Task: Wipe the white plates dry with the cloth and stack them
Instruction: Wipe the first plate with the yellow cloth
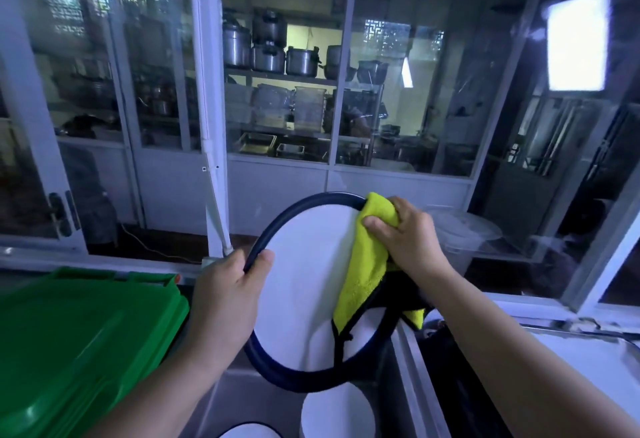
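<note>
I hold a large white plate (304, 285) with a dark blue rim upright in front of me. My left hand (228, 295) grips its left edge, thumb on the face. My right hand (408, 236) clutches a yellow cloth (367, 264) with black trim and presses it against the plate's upper right rim. The cloth hangs down over the plate's right side. Below, more white plates (337, 417) lie in a steel sink (242, 403), and part of another plate (249, 432) shows at the bottom edge.
A green plastic bin lid (79, 344) fills the lower left. A steel counter (571, 361) runs along the right. A clear plastic container (464, 233) sits behind the plate. Glass windows (284, 91) ahead show shelves of metal pots.
</note>
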`<state>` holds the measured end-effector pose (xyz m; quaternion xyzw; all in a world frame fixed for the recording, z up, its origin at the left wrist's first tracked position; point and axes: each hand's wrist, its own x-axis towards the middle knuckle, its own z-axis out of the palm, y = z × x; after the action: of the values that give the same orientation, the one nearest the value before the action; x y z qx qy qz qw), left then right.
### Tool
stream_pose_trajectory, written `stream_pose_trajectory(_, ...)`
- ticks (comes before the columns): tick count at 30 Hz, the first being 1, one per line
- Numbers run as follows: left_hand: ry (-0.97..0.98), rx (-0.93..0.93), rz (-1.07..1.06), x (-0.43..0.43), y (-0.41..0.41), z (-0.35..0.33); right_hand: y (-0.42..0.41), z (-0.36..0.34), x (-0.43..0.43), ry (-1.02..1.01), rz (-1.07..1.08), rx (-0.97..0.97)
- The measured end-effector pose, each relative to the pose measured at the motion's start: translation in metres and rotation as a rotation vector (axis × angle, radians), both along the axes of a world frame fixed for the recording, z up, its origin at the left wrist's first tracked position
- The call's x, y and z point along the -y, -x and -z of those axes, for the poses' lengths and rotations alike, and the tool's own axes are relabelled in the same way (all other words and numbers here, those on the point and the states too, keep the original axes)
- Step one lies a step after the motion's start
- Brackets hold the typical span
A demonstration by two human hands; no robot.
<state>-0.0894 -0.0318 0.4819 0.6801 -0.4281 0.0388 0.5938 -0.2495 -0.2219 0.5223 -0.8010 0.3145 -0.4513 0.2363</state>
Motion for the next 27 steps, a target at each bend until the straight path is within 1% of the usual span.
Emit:
stream_pose_trajectory(2, 0.051, -0.039, -0.036, 0.002, 0.002, 0.001, 0.007, 0.02, 0.004, -0.234, -0.038, 0.202)
stream_pose_trajectory(4, 0.09, -0.084, -0.067, 0.004, 0.004, 0.003, 0.014, 0.034, 0.004, -0.564, -0.141, 0.357)
stream_pose_trajectory(5, 0.091, -0.094, -0.068, 0.005, 0.004, 0.005, 0.017, 0.036, 0.004, -0.684, -0.191, 0.386)
stream_pose_trajectory(6, 0.076, -0.092, -0.059, 0.006, 0.003, 0.005, 0.02, 0.034, 0.006, -0.739, -0.231, 0.372)
stream_pose_trajectory(7, 0.05, -0.084, -0.039, 0.007, 0.002, 0.005, 0.023, 0.03, 0.008, -0.737, -0.259, 0.331)
stream_pose_trajectory(9, -0.002, -0.053, 0.007, 0.009, 0.001, 0.004, 0.028, 0.02, 0.014, -0.631, -0.275, 0.209)
stream_pose_trajectory(12, -0.067, 0.037, 0.042, 0.012, -0.001, -0.001, 0.029, -0.005, 0.022, -0.401, -0.253, 0.012)
stream_pose_trajectory(15, -0.149, 0.16, 0.057, 0.018, 0.004, -0.007, 0.015, -0.038, 0.013, -0.055, -0.258, -0.286)
stream_pose_trajectory(18, -0.215, 0.26, 0.033, 0.024, 0.013, -0.009, -0.007, -0.053, -0.011, 0.376, -0.239, -0.651)
stream_pose_trajectory(20, -0.216, 0.275, 0.024, 0.026, 0.018, -0.007, -0.019, -0.055, -0.024, 0.569, -0.22, -0.784)
stream_pose_trajectory(22, -0.189, 0.245, 0.031, 0.025, 0.018, -0.008, -0.024, -0.057, -0.029, 0.629, -0.222, -0.789)
stream_pose_trajectory(23, -0.182, 0.241, 0.035, 0.024, 0.017, -0.009, -0.024, -0.058, -0.028, 0.604, -0.227, -0.752)
stream_pose_trajectory(25, -0.17, 0.235, 0.046, 0.022, 0.013, -0.014, -0.021, -0.058, -0.022, 0.483, -0.248, -0.643)
stream_pose_trajectory(27, -0.13, 0.205, 0.044, 0.019, 0.009, -0.016, -0.014, -0.053, -0.011, 0.279, -0.28, -0.497)
